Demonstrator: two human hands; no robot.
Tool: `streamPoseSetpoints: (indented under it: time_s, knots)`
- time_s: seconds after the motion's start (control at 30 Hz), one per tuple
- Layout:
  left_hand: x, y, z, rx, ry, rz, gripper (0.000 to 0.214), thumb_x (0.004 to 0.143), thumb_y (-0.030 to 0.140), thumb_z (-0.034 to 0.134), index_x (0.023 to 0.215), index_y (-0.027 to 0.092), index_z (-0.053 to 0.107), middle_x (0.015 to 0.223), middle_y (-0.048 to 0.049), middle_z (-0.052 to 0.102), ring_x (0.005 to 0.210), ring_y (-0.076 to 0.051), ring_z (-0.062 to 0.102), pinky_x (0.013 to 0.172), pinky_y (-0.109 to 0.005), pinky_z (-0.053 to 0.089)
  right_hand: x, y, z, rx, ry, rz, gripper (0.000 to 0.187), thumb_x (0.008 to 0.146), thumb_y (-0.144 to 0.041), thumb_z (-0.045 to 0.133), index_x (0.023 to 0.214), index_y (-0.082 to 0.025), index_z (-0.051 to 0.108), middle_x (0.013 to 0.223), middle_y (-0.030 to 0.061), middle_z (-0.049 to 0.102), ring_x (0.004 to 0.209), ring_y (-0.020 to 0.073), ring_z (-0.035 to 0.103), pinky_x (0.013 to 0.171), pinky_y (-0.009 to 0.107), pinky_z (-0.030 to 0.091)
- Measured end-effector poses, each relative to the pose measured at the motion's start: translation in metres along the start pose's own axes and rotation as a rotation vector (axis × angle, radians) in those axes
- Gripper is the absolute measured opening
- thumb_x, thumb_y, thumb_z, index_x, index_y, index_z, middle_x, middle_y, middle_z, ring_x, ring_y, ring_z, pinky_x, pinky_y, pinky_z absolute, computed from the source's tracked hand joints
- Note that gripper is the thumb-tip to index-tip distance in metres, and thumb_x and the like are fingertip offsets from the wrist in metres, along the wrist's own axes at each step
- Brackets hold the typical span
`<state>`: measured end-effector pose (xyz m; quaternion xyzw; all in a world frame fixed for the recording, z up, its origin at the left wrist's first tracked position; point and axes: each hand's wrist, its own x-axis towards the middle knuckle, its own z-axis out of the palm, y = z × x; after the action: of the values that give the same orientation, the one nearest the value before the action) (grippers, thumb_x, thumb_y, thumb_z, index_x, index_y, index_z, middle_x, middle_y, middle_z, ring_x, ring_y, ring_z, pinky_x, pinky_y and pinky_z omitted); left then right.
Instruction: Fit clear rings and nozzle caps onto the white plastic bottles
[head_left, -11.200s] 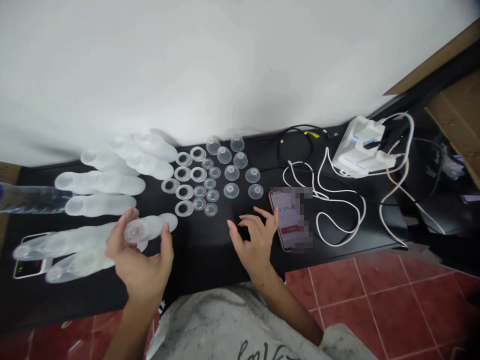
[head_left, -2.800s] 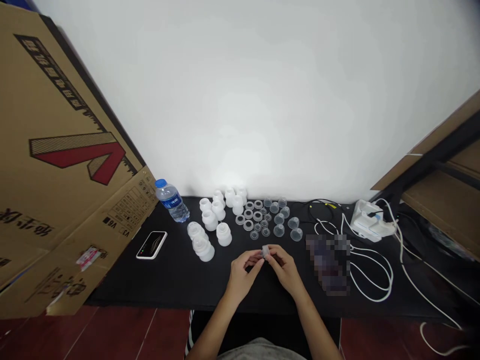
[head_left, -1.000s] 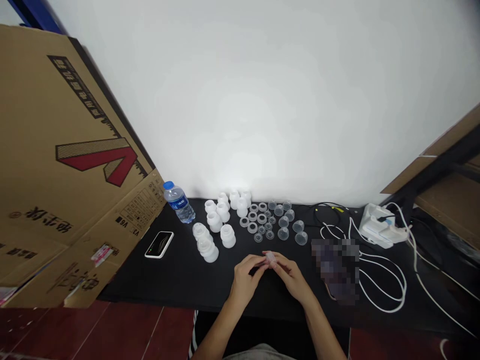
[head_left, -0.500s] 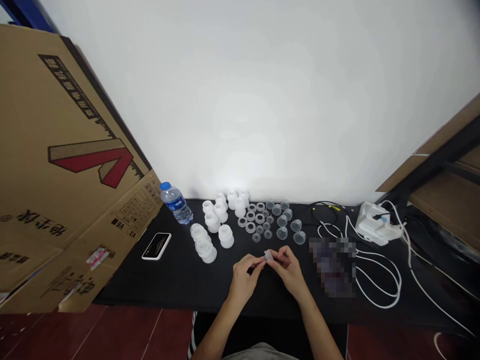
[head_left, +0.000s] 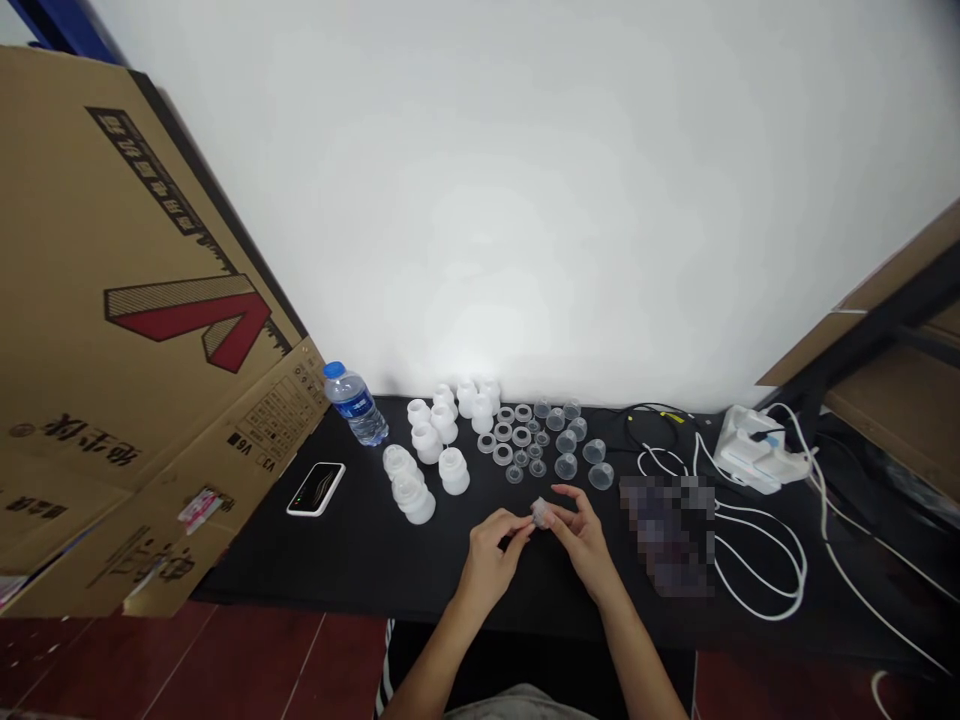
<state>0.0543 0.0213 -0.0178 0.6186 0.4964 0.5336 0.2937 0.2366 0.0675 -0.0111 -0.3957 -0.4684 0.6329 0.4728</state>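
**Piece of clear plastic (head_left: 539,512), hand-held, exact shape unclear**

Left hand (head_left: 495,560): thumb and fingertips pinched together at the piece's left edge. Right hand (head_left: 586,545): thumb and a finger clamped on its other side, index finger standing away. Piece raised between the two hands, over the desk (head_left: 375,590).

Progress, as judged: two clear-topped bottles (head_left: 412,497), ahead and left of the left hand, look furthest along. Other white bottles (head_left: 427,441), mostly farther ahead of that hand, seem to lack clear tops. Unfitted parts, loose ahead of both hands: clear rings (head_left: 502,463), small clear discs (head_left: 514,474); ahead of the right hand, clear domes (head_left: 565,466).

Surroundings: water bottle (head_left: 358,405), blue cap, and white device (head_left: 316,489), well to the left of the left hand; cardboard box (head_left: 150,400) beyond them. Pixelated object (head_left: 667,540), near the right hand on its right; white cables (head_left: 823,510) and white power adapter (head_left: 759,450) farther out that way. Possible hindrances: nearer bottles partly block a left-hand reach to the rear ones; pixelated object limits room beside the right hand.
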Motion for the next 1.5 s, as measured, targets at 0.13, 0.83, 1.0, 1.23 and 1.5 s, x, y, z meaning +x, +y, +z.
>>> streamPoseSetpoints:
  time_s: [0.13,0.83,1.0,1.23,1.5]
  knots:
    - [-0.001,0.001,0.001,0.017,-0.006,0.006,0.02,0.107,0.033,0.065,0.108,0.025,0.083,0.095,-0.0066,0.08,0.087,-0.02,0.076,0.08,-0.031,0.064,0.001,0.003,0.001,0.016,-0.01,-0.006,0.061,0.083,-0.059,0.091,0.124,-0.027,0.059,0.098,0.0077,0.084,0.086,0.025,0.077,0.091,0.044,0.059]
    - [0.003,-0.055,0.0,-0.241,0.245,-0.373,0.086,0.101,0.065,0.067,0.173,0.04,0.027,0.185,-0.0099,0.016,0.159,-0.039,0.043,0.123,-0.049,0.053,0.006,0.016,-0.008,-0.049,0.146,-0.085,0.057,0.081,-0.056,0.093,0.124,-0.024,0.075,0.109,0.0094,0.078,0.081,0.0244,0.074,0.065,0.036,0.062]
    - [-0.005,-0.056,-0.014,-0.22,0.3,-0.415,0.081,0.102,0.06,0.069,0.171,0.036,0.035,0.183,-0.0123,0.023,0.157,-0.04,0.047,0.124,-0.053,0.051,0.007,0.018,-0.009,-0.079,0.125,-0.1,0.052,0.077,-0.056,0.097,0.113,-0.023,0.077,0.104,0.0103,0.08,0.084,0.025,0.073,0.06,0.031,0.055]
    - [0.004,-0.029,-0.028,0.032,0.162,-0.249,0.079,0.104,0.048,0.068,0.172,0.034,0.03,0.183,-0.0129,0.024,0.165,-0.037,0.035,0.128,-0.059,0.045,0.003,0.016,-0.007,-0.136,0.087,-0.044,0.061,0.096,-0.075,0.069,0.124,-0.022,0.078,0.066,0.0001,0.065,0.046,0.0124,0.043,0.043,0.026,0.031]
    - [0.1,0.001,-0.025,0.327,0.187,0.018,0.074,0.107,0.035,0.058,0.174,0.03,0.025,0.184,-0.0169,0.011,0.17,-0.042,0.017,0.13,-0.066,0.035,0.004,0.015,-0.004,-0.275,0.054,-0.102,0.059,0.082,-0.072,0.085,0.114,-0.022,0.084,0.062,-0.0039,0.052,0.055,0.0143,0.045,0.052,0.027,0.038]
